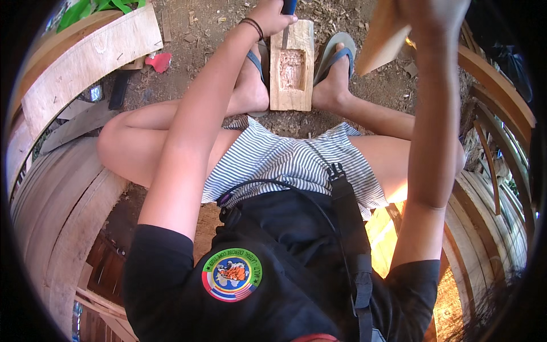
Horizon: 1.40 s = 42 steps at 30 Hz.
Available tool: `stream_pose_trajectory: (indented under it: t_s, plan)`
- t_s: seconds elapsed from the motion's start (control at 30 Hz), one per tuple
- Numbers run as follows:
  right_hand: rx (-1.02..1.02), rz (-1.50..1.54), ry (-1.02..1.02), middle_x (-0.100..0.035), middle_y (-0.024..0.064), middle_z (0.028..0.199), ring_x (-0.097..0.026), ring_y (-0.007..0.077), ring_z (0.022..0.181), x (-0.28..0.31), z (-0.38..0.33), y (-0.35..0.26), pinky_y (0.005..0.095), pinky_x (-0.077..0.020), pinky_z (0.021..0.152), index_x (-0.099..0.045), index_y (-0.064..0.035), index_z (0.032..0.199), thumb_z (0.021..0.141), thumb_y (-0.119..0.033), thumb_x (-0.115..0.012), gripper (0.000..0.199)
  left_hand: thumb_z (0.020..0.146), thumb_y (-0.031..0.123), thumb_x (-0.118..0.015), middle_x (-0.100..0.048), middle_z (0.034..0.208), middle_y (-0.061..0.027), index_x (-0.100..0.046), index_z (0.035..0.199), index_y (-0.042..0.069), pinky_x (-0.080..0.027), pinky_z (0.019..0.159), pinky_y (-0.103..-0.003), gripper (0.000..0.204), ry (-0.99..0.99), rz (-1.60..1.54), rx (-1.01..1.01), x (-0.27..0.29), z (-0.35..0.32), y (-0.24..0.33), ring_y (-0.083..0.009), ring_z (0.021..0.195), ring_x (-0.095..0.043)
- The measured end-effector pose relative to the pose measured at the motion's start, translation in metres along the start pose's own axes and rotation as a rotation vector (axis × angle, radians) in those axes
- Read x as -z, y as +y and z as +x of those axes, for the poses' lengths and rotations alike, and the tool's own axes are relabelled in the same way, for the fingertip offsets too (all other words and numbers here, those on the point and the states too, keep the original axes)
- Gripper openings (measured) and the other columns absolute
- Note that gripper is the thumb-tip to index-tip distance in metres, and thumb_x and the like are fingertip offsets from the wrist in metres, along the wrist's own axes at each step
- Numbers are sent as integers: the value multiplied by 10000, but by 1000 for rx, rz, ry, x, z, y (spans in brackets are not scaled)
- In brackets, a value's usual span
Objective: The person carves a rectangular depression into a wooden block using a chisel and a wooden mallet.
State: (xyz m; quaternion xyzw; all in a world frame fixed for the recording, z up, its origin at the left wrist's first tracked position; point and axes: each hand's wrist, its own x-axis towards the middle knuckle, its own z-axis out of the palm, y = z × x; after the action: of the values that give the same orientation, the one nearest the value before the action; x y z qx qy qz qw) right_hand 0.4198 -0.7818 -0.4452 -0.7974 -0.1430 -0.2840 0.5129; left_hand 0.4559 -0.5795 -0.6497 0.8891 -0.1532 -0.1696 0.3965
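Observation:
My left hand (272,18) is closed round the blue handle of a chisel (289,7). The chisel's narrow metal blade points down at the top end of a carved recess in a wooden block (291,100). That block lies on the ground between my feet, its rectangular hollow rough and chipped inside. Raised on the right, my right hand (436,14) is smeared by motion and grips a thick piece of wood (384,39), held apart from the chisel. Its fingers are partly hidden at the upper edge.
Sandalled feet (337,64) flank the block. Wood chips litter the dirt ground (219,23). A pale board with nails (91,60) and a red scrap (159,61) lie left. Stacked planks (65,199) stand at the left; more timber (501,102) lies right.

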Motion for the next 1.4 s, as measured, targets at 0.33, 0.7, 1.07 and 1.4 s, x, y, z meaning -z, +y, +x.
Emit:
stream_pose_trajectory:
  t_s: [0.33,0.7,1.07,1.4]
  plan:
    - [-461,-94,-234,-637,237,1244,-701,274,903,27,-26,-36,352,-586,760,-441,0,1458,719,-69,-700,786,836,251,-740,-721,945,-171,-676,1020,15,-547,795,-398,306,32,-157,97,-4,-40,-8,-296,900,-699]
    - [-263,45,-40,-612,248,1217,-673,189,826,31,-57,-61,267,-555,662,-333,94,1485,623,-39,-612,916,842,188,-747,-733,903,-170,-692,971,-10,-568,762,-381,243,135,-212,195,14,-64,18,-266,853,-719]
    - [-242,102,-86,-557,275,1322,-671,214,994,31,-69,-62,267,-565,780,-302,133,1483,636,27,-585,899,835,207,-760,-733,905,-177,-693,968,-7,-567,764,-396,261,229,-168,135,-4,-68,2,-296,850,-720]
    - [-183,79,-139,-542,292,1336,-595,311,1177,41,-77,-50,373,-471,1018,-319,153,1464,670,-63,-662,891,871,142,-749,-750,1013,-94,-710,1045,31,-570,856,-328,210,169,-267,-11,-15,-79,2,-171,954,-715]
